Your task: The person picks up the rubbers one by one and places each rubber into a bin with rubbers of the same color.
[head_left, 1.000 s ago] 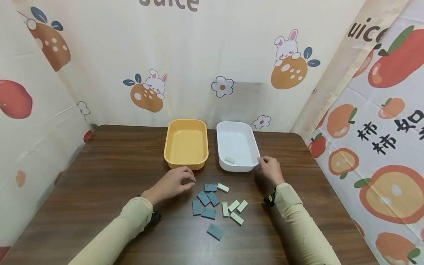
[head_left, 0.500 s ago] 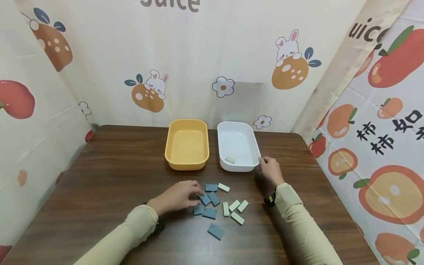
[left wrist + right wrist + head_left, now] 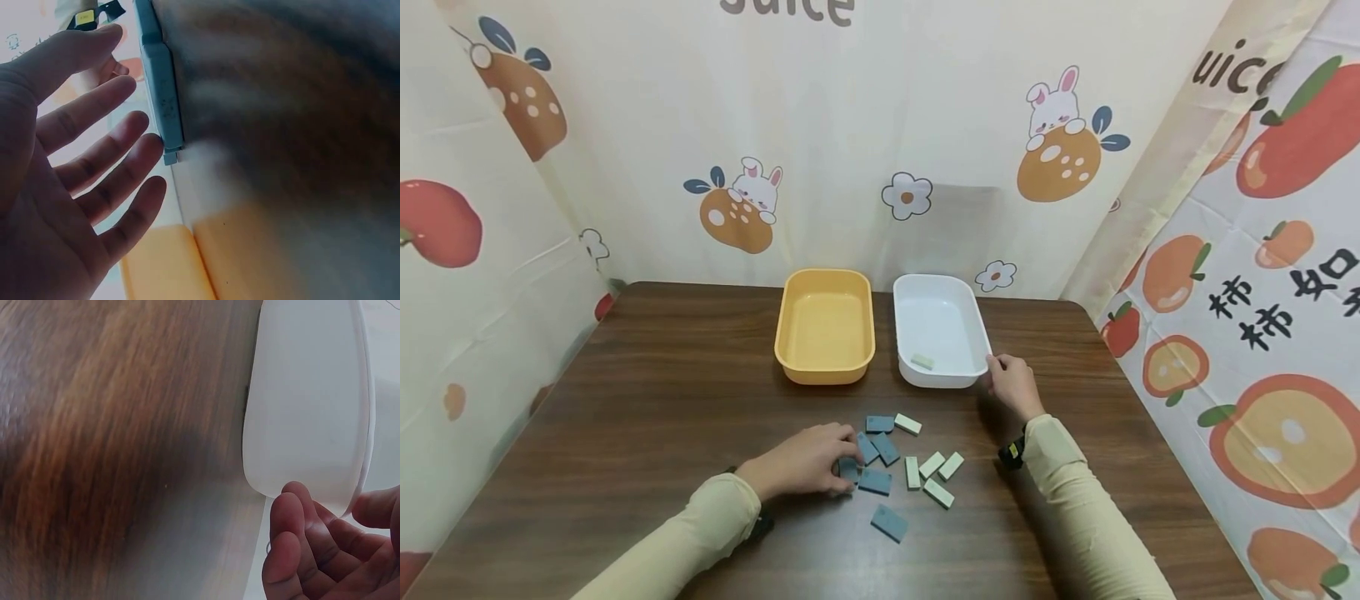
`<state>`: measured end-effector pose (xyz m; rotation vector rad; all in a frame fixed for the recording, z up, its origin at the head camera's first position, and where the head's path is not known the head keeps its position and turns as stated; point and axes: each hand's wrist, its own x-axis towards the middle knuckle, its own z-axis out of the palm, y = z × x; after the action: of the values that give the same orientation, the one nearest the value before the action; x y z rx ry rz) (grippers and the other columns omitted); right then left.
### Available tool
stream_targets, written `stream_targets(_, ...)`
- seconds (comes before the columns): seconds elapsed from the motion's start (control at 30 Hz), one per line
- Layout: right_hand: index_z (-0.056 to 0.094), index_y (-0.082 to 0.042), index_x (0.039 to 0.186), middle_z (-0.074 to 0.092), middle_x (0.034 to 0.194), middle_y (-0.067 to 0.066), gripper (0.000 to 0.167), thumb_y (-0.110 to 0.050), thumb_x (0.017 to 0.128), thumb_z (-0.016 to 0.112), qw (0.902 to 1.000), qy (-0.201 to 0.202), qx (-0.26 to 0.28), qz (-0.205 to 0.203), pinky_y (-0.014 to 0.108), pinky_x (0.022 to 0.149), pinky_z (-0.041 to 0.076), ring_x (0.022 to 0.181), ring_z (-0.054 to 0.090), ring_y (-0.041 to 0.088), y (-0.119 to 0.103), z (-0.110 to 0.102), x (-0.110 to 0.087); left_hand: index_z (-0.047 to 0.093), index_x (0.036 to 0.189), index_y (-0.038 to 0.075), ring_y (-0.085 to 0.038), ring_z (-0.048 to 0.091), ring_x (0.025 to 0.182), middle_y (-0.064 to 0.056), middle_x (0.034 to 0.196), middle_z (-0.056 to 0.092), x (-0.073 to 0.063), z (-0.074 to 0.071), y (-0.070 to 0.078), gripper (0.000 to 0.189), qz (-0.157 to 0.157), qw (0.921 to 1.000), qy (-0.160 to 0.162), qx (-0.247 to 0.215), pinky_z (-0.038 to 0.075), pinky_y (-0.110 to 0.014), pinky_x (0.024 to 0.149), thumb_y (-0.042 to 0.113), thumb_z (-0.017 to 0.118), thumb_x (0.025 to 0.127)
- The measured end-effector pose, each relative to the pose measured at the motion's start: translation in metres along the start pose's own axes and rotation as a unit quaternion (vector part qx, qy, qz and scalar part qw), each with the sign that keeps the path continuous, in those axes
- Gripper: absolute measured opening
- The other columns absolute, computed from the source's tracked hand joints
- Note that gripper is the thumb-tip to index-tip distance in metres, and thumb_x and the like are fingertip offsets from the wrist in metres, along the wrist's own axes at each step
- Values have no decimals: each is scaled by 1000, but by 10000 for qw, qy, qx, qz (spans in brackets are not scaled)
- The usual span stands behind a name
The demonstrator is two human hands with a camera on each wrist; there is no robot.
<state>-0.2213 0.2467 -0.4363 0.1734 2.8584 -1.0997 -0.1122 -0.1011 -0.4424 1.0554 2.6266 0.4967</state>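
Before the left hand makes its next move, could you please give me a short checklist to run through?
1. White tray steadied: ok, the right hand pinches its rim by the near right corner.
2. Left hand above a blue-grey tile: ok, it is reaching over one.
3. That tile gripped: not ok, the fingers look spread, not closed on it.
4. Fingertips touching that tile: cannot tell, the hand partly hides it.
5. Yellow tray upright: ok, it stands left of the white tray.
6. All pale blocks in the white tray: not ok, one is inside, five lie outside.
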Motion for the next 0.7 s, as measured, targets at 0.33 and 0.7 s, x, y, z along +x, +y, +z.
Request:
stream_targets(0.33,64,5,107,69,83,17,42,-28,105,38,10000,35,71,-11,29,64,48,64,61,15,0,1,0,72,107,22,-10,50,96,2,112,60,3,2,2,28,-27,9994,0,333,47,-29,83,33,76,82)
stream_targets(0.7,63,7,107,68,85,19,42,-27,105,39,9998,-10,179,-6,30,64,50,65,62,16,0,1,1,70,108,22,-10,52,94,1,114,58,1,2,2,26,-180,9994,-121,259,49,-31,85,29,75,83)
